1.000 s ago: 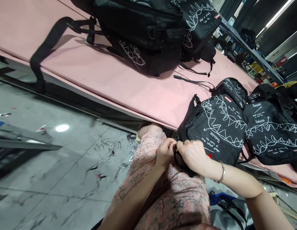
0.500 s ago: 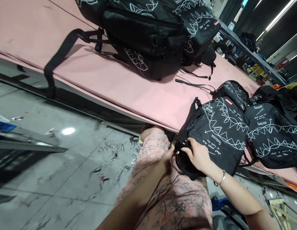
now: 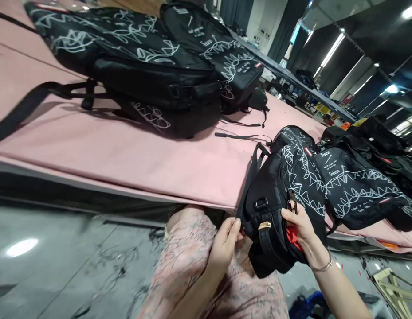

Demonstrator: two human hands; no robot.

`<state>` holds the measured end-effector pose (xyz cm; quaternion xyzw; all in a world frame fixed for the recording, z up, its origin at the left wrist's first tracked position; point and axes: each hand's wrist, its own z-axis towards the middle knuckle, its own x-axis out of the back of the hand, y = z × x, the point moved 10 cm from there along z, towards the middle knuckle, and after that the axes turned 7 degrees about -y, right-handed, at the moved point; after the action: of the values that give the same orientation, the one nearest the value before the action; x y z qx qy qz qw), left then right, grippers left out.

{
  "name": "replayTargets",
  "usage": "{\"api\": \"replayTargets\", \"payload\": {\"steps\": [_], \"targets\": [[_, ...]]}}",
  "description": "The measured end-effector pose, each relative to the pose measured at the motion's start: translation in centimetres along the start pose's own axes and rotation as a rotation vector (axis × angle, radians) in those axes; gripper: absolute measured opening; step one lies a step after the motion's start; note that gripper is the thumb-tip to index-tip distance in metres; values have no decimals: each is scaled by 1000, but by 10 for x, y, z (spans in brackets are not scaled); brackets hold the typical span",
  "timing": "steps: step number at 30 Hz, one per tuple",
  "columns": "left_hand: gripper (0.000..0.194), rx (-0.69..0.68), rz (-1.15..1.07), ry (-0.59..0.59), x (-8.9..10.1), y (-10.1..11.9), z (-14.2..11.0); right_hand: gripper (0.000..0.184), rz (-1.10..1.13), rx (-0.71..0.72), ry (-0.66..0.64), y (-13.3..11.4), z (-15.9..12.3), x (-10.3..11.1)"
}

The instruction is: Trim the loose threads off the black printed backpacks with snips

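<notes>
A black backpack (image 3: 268,190) with white scribbled lines leans over the front edge of the pink table, its side turned up toward me. My left hand (image 3: 225,243) pinches the backpack's edge near the lower end of a shoulder strap (image 3: 248,186); exactly what lies between the fingertips is hidden. On the other side, my right hand (image 3: 302,228) grips the fabric by an opening where red lining (image 3: 292,237) shows, thumb on top. Between my hands are a gold-coloured metal piece (image 3: 264,225) and a black buckle loop (image 3: 261,203).
More black backpacks lie on the pink table (image 3: 126,164): a large one (image 3: 152,97) at the left, another (image 3: 225,57) behind it, and one (image 3: 355,186) at the right. Thread scraps litter the floor (image 3: 106,261). A cream metal frame (image 3: 395,288) stands lower right.
The view has swung, showing more of the room. The backpack's side has turned up, exposing the gold piece and red lining. My right hand has shifted to the right, and my hands are further apart.
</notes>
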<state>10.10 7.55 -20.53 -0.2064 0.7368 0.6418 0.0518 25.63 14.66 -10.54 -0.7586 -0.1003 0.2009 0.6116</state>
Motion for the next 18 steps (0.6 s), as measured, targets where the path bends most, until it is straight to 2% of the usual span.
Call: {"api": "replayTargets", "payload": {"steps": [6,10,13,16,18], "targets": [[43,-28,24,-46,-23,19,-11,36,87,90,42,-11,-14,23],[42,9,43,-47,-21,10,-14,41,49,143,45,-12,-19,24],[44,124,77,43,4,-23,-11,30,-194,163,2,-2,-23,11],[48,183,116,147,39,-57,-2,20,-488,80,-122,31,-25,-13],[43,187,173,168,59,-70,4,20,-538,9,-163,54,-27,-21]]}}
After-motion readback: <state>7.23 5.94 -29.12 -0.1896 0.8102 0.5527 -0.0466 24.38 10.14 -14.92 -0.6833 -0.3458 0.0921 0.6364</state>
